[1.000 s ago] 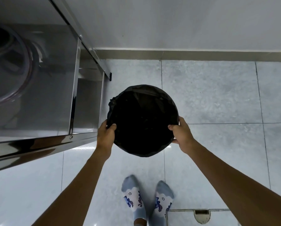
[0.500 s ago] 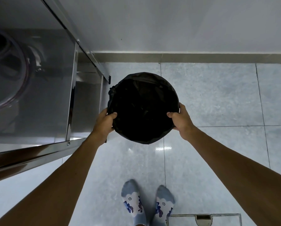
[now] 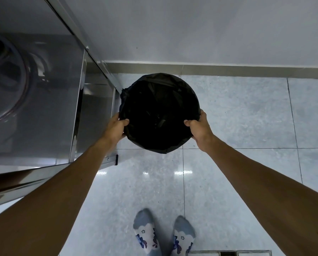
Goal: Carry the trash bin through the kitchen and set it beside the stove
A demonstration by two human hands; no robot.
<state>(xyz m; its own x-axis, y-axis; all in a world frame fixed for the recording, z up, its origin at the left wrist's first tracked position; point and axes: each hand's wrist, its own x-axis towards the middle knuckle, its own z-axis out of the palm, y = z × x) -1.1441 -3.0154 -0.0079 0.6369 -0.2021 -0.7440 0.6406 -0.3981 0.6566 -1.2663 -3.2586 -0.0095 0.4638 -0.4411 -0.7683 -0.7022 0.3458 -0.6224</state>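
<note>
A round trash bin (image 3: 159, 100) lined with a black bag is seen from above, its dark inside open to me. My left hand (image 3: 115, 129) grips the rim on the left, thumb over the edge. My right hand (image 3: 200, 129) grips the rim on the right the same way. The bin is close to the right end of a stainless steel stove unit (image 3: 43, 111), near the wall. Whether its base touches the floor is hidden.
The steel unit's top holds a large round burner ring (image 3: 4, 85) at far left. Its leg (image 3: 115, 159) stands just left of the bin. A white wall with a beige skirting (image 3: 228, 70) runs behind. My socked feet (image 3: 163, 235) stand on glossy grey tiles; a floor drain cover (image 3: 228, 253) lies at bottom right.
Both hands have carried the bin forward and lower, away from my feet toward the wall and the stove unit's end. My arms have stretched out further.
</note>
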